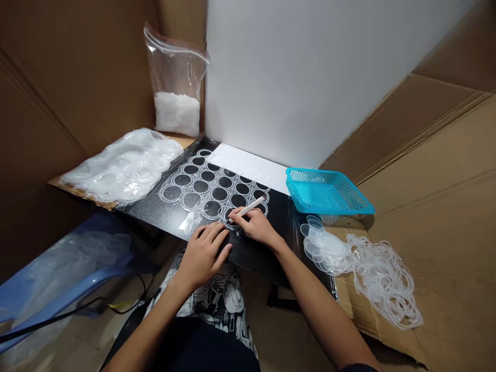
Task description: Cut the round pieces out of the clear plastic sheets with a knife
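Grips a slim white tool [251, 205] pen-fashion in the right hand [252, 223], fingers curled round it, low end down at a ring near the front edge of a clear sheet [214, 187]. Spreads the left hand [203, 253] palm down just beside — fingers loosely apart, nothing visible in its grasp; cannot tell about contact with the sheet. Beneath, a glossy black surface [149, 212], bright with glare at the near edge. Along the far edge, a long white strip [248, 164]. To the right, a turquoise mesh-sided basket [336, 208]; nearer, overlapping clear discs [327, 250] and a tangle of clear rings [383, 281] over brown cardboard [344, 294]. To the left, heaped ringed plastic [127, 163] and, behind, an upright zip bag [177, 111], white contents low inside. Beyond — a pale panel [290, 77] between cardboard walls [50, 77]. Below, patterned trousers [233, 297].
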Demonstrator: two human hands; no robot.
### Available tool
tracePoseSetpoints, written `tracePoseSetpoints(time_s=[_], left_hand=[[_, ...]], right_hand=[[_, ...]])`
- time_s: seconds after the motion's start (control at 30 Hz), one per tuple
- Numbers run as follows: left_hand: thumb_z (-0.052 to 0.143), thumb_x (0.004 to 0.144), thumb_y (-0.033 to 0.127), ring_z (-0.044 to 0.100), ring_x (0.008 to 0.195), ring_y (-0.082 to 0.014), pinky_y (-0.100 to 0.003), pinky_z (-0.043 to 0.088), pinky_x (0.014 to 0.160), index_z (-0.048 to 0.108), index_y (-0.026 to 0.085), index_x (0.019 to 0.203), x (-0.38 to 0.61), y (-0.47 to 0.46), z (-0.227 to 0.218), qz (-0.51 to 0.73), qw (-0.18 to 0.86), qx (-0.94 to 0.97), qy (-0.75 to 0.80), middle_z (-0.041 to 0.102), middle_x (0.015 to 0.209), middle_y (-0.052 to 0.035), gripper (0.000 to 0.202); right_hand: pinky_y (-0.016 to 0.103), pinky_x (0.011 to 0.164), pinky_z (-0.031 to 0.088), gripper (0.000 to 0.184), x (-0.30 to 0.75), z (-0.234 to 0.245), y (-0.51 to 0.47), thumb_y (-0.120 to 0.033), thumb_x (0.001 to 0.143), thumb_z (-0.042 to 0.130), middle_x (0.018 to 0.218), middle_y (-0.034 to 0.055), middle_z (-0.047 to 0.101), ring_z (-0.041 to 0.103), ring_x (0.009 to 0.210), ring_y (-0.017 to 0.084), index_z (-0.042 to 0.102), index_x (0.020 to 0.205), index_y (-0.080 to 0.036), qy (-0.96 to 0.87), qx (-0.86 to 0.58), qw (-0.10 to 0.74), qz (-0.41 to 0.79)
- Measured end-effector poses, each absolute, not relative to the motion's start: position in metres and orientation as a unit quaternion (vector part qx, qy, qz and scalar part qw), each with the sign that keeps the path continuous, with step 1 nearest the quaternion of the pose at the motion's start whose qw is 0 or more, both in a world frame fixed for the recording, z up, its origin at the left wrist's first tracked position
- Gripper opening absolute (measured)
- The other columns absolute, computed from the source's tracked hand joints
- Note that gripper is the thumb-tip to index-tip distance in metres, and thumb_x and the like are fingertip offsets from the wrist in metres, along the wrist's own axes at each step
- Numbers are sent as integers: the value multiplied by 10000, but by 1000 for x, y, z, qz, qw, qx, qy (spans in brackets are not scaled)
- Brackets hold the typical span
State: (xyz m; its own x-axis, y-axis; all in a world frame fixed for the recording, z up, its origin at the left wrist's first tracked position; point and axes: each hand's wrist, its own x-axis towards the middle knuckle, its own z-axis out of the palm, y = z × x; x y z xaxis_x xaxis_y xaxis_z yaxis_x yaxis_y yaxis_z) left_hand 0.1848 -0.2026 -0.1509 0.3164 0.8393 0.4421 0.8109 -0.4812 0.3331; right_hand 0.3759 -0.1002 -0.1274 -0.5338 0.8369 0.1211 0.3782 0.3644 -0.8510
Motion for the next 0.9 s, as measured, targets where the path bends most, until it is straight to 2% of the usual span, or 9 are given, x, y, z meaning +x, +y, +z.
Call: tracePoseSetpoints(time_s=[0.27, 0.4, 0.53, 0.7, 0.9], left_hand=[[503, 1033, 290, 567, 1301, -283, -451, 407, 1072, 634, 180, 1269, 188, -204, -150, 276, 10, 807, 523, 649, 1387, -107, 291], [480, 1040, 294, 541, 1347, -276, -467, 377, 1105, 598, 178, 1341, 193, -204, -148, 260, 11, 816, 516, 618, 1443, -109, 343], [464, 1045, 324, 532, 1352, -282, -492, 360, 1107, 553, 166, 1395, 199, -201, -146, 229, 10, 816, 531, 599, 1469, -116, 395], [484, 1043, 362, 512, 1356, -307, -502, 352, 1110, 569, 167, 1352, 198, -199, -144, 206, 20, 821, 531, 596, 1450, -139, 375], [484, 1050, 376, 510, 1356, -315, -503, 348, 1118, 566, 173, 1357, 196, -202, -146, 216, 22, 821, 527, 591, 1444, -140, 378]], right_hand=[[318, 933, 496, 261, 384, -130, -97, -393, 1000, 590, 1026, 12, 782, 711, 938, 192, 761, 884, -234, -798, -410, 270, 350], [319, 941, 500, 233, 384, -127, -101, -339, 1037, 542, 1057, 34, 772, 699, 984, 188, 743, 1003, -228, -851, -350, 262, 290], [358, 925, 484, 243, 380, -127, -106, -272, 1063, 488, 1081, 82, 773, 680, 1011, 214, 717, 1097, -199, -914, -286, 242, 159], [389, 840, 449, 312, 373, -124, -105, -265, 1082, 428, 1151, 134, 762, 658, 999, 260, 711, 1175, -173, -915, -354, 188, 35], [373, 903, 454, 397, 383, -99, -64, -303, 1094, 355, 1110, 134, 762, 656, 959, 260, 724, 1142, -168, -865, -445, 232, -2]])
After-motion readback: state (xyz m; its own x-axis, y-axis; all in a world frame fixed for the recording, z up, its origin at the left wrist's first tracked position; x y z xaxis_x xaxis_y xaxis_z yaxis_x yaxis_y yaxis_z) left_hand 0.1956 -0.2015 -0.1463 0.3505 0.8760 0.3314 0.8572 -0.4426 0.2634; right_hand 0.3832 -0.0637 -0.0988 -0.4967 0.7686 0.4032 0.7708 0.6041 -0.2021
